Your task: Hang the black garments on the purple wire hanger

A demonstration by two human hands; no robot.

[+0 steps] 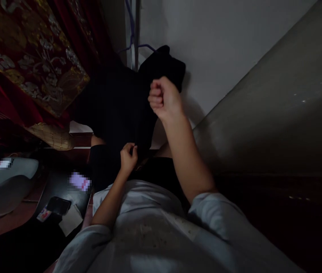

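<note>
The right hand (165,99) clenches the black garment (121,106) high while the left hand (128,156) pinches its lower edge, so it hangs taut between them.

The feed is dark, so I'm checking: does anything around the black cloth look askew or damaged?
The black garment hangs bunched and uneven: the right hand grips its upper part in a fist, the left hand pinches a lower fold. No tear or spill shows, though dim light hides detail.

Red embroidered cloth (33,49) hangs left; phone (58,206) lies below.
</note>
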